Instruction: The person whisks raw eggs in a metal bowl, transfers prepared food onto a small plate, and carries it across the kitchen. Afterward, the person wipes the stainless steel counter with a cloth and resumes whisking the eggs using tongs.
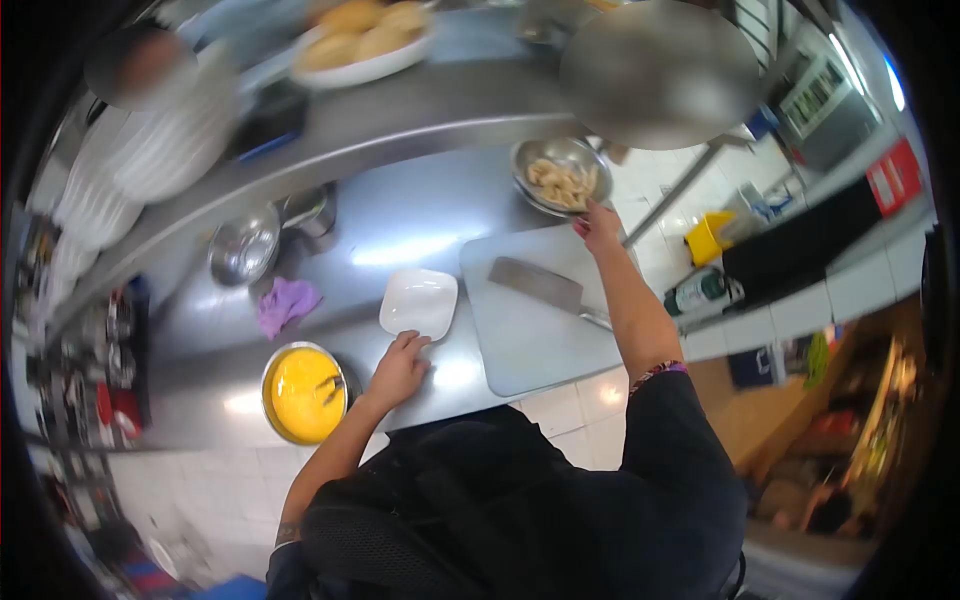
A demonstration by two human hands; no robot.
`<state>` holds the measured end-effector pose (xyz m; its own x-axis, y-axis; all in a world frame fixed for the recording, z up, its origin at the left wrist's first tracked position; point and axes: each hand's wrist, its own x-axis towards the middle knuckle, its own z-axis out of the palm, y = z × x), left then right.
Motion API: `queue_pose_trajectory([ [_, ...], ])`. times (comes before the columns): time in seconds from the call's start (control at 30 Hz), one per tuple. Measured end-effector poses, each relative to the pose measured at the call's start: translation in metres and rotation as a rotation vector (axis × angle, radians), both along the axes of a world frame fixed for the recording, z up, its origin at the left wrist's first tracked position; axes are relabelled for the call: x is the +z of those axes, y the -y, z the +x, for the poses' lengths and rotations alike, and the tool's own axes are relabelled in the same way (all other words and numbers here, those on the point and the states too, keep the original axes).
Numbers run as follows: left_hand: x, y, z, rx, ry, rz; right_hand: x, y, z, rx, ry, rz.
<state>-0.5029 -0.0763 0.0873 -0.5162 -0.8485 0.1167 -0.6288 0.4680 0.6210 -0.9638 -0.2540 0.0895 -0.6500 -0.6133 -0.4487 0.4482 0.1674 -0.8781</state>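
My left hand (400,364) is at the near edge of a small white square dish (420,302), its fingers closed on the rim. The dish stands on the steel counter and nothing shows inside it. My right hand (599,226) reaches far forward to a metal bowl (522,190) and pinches its near right rim. Pale curved food pieces (560,186) lie in that bowl; I cannot make out their kind. Between my arms, a cleaver (537,284) rests on a whitish cutting board (515,345), its handle towards my right arm.
Left of my left hand stands a pot of yellow liquid (300,398) with a utensil in it. Behind it are a purple cloth (287,304) and another metal bowl (243,248). A steel shelf (400,135) overhangs the far side, bearing stacked white plates (170,140) and a large metal pan (660,75).
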Motion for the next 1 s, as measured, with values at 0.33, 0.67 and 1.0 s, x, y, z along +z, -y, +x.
queue_pose_trajectory([
  [0.33,-0.001,-0.128,0.034,0.583,-0.591,0.469,0.023,0.041,-0.018,0.033,-0.010,-0.116],
  [0.67,-0.010,0.000,0.010,0.611,-0.365,-0.053,0.083,-0.061,0.098,0.375,-0.370,-0.360],
  [1.0,-0.062,0.093,-0.014,0.808,-0.722,0.202,0.053,-0.136,0.225,0.690,-1.156,-0.271],
])
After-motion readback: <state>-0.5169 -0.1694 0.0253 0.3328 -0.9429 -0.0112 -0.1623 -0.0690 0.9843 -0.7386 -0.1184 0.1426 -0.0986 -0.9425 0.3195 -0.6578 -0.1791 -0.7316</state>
